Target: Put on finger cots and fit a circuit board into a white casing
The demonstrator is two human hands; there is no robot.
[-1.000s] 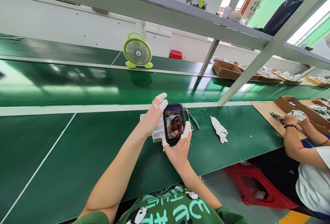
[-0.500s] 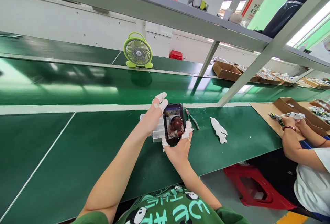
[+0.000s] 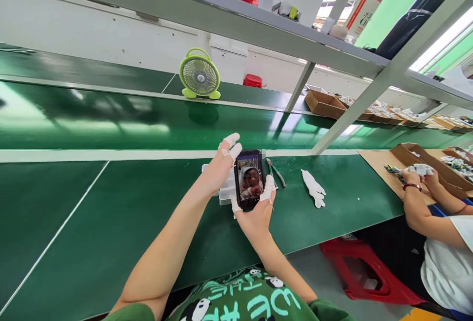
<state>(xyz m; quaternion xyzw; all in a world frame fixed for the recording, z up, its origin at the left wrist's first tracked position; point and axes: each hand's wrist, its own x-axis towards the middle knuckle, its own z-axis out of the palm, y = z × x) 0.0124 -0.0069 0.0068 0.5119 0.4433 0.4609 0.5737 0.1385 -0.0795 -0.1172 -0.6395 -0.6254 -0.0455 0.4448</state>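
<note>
A black smartphone point(image 3: 250, 179) with a lit picture on its screen rests upright in my right hand point(image 3: 256, 212), whose fingers and thumb grip its lower part from both sides. White finger cots cover the fingertips. My left hand point(image 3: 219, 168) is at the phone's upper left edge, fingers stretched out past it and also in white cots; it holds nothing I can see. Behind the phone and left hand is a clear plastic tray point(image 3: 226, 196), partly hidden. Just right of the phone lie green-handled pliers point(image 3: 276, 173). Farther right, a white glove point(image 3: 314, 188) lies flat.
A green fan point(image 3: 199, 75) stands beyond the green bench point(image 3: 148, 222). Overhead runs a grey shelf point(image 3: 221, 8) with a slanting post. At right, a co-worker's hands point(image 3: 417, 177) handle white parts beside cardboard boxes point(image 3: 424, 163). A red stool point(image 3: 369, 276) stands below.
The picture on the phone's screen has shifted slightly. Both my hands stay in place, while the whole view has tilted a little. The co-worker's hands have moved slightly.
</note>
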